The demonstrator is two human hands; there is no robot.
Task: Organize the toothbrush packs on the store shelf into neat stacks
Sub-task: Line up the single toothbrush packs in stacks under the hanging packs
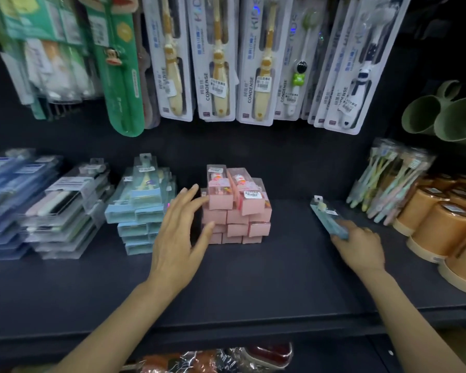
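A stack of pink toothbrush packs (240, 211) stands mid-shelf on the dark shelf (253, 278). My left hand (180, 235) is spread with straight fingers against the pink stack's left side. Left of it rises a stack of light blue packs (140, 211). My right hand (361, 246) grips the near end of a single light blue toothbrush pack (326, 214), which lies on the shelf and points away to the upper left, apart from both stacks.
Flat blister packs in grey (65, 205) and dark blue (8, 200) are piled at the far left. Orange cups (441, 227) and bundled toothbrushes (388, 184) crowd the right. Kids' toothbrush packs (218, 57) hang above. Green mugs (441, 114) sit upper right.
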